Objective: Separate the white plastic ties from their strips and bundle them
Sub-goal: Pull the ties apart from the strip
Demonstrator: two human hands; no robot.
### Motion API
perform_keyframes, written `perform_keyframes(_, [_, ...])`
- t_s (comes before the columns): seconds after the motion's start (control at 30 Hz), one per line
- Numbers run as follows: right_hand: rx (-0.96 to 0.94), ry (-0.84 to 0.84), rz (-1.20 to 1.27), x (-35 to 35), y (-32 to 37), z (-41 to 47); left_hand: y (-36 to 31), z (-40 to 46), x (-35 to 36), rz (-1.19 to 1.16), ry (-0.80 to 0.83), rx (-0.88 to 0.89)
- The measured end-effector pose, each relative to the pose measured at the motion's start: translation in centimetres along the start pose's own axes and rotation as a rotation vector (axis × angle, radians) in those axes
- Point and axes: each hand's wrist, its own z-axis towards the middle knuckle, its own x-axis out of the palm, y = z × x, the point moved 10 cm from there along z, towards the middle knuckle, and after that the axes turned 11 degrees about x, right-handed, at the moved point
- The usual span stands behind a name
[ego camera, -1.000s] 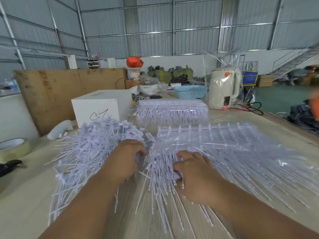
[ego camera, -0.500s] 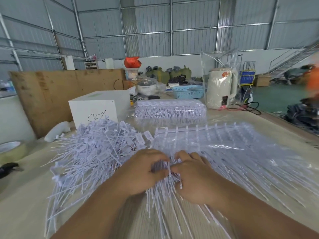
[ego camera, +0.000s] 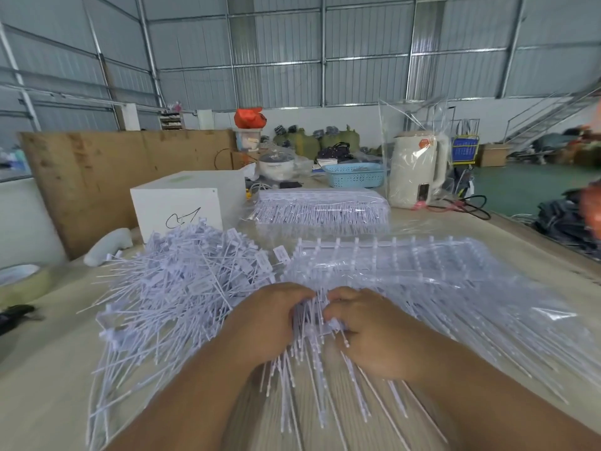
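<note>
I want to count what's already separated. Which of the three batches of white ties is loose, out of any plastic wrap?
The jumbled pile of loose white plastic ties on the left, before the white box. The other two batches lie orderly under clear film.

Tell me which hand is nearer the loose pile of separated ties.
Left. The left hand lies at the right edge of the loose pile of ties, gripping ties on the strip. The right hand is farther right, over the strip.
</note>
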Motion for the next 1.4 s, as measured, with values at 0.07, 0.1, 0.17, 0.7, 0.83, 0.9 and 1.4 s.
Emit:
perform_keyframes(0.07, [0.011, -0.017, 0.079, -0.6, -0.1, 0.0, 0.6, -0.1, -0.1, 0.006, -0.014, -0.037])
perform_keyframes(0.1, [0.031, -0.028, 0.132, -1.0, -0.4, 0.0, 0.8, -0.1, -0.2, 0.006, -0.022, -0.055])
perform_keyframes(0.17, [0.052, -0.062, 0.180, -1.7, -0.8, 0.0, 1.0, -0.2, -0.3, -0.008, -0.033, -0.065])
perform_keyframes(0.7, [0.083, -0.089, 0.056, -0.4, -1.9, 0.7, -0.4, -0.7, -0.3, -0.125, 0.065, -0.099])
perform_keyframes(0.83, [0.135, -0.021, -0.030, 0.1, -1.7, 0.6, -0.1, -0.8, -0.4, -0.079, 0.070, -0.125])
perform_keyframes(0.9, [0.154, 0.026, -0.055, 0.5, -1.5, 0.5, 0.0, -0.8, -0.4, -0.077, 0.074, -0.131])
perform_keyframes(1.4, [0.105, -0.121, 0.028, -2.4, -0.2, -0.9, 0.3, -0.3, 0.0, -0.022, 0.034, -0.153])
